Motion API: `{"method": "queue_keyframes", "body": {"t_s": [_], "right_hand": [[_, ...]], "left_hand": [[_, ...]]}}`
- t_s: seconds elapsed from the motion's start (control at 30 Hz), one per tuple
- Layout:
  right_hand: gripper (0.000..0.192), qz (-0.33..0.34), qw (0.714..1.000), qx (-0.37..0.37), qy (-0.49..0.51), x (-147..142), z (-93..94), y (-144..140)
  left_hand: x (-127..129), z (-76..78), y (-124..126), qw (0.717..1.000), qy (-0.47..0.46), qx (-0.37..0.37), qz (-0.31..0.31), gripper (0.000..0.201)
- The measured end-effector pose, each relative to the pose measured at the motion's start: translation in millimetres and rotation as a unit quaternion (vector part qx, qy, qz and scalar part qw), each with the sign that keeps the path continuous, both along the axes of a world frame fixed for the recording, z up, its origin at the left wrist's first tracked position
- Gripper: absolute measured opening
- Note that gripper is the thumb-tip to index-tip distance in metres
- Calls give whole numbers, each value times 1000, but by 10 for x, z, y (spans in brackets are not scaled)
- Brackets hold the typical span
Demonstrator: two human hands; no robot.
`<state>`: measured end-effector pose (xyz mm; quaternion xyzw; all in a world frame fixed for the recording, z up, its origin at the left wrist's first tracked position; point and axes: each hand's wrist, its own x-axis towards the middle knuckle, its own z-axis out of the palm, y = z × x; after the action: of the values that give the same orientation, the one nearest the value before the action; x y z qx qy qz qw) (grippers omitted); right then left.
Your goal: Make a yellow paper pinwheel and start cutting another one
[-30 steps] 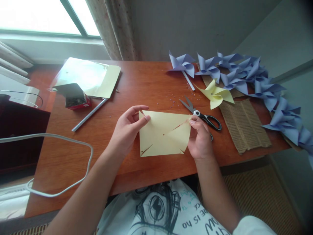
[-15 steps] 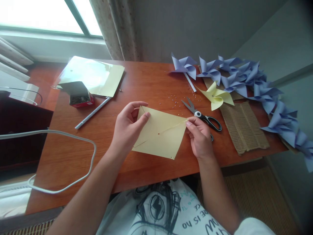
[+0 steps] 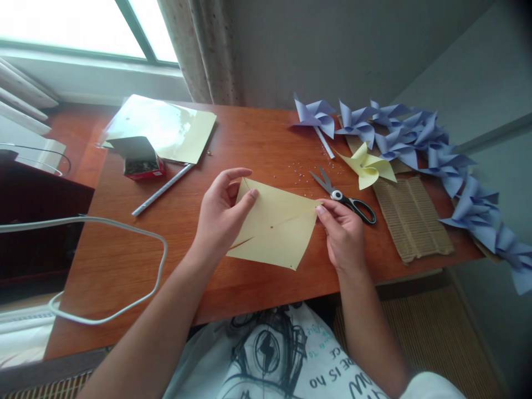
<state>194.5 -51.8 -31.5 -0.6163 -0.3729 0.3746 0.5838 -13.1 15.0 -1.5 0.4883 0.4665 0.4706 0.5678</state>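
Now the yellow sheet point(image 3: 282, 244) is spanning left hand point(image 3: 221, 210) to right hand point(image 3: 346, 231), both closed grips pinching its far-left and far-right corners, near the desk's point(image 3: 249, 138) front edge.

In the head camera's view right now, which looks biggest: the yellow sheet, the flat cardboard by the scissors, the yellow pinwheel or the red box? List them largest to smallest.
1. Yellow sheet
2. Flat cardboard
3. Yellow pinwheel and red box: they look too alike to rank.
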Motion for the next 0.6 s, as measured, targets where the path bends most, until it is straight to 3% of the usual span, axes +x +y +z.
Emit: {"method": "queue_keyframes", "body": {"t_s": [0.2, 0.3, 0.4, 0.5, 0.6], "right_hand": [[13, -27, 999, 15, -10, -2, -13, -20], [14, 7, 1000, 5, -11, 32, -6, -23], [28, 39, 999, -1, -23, 105, 16, -9], [39, -1, 996, 35, -82, 158, 85, 14], [29, -24, 981, 69, -182, 114, 225, 39]], "left_hand": [[9, 7, -6, 1000, -12, -3, -5, 37], [8, 2, -3, 1000, -7, 6, -8, 36], [1, -18, 1, 1000, 12, 18, -11, 37], [-5, -47, -4, 998, 47, 41, -17, 41], [-3, -68, -19, 992, 97, 77, -22, 44]]}}
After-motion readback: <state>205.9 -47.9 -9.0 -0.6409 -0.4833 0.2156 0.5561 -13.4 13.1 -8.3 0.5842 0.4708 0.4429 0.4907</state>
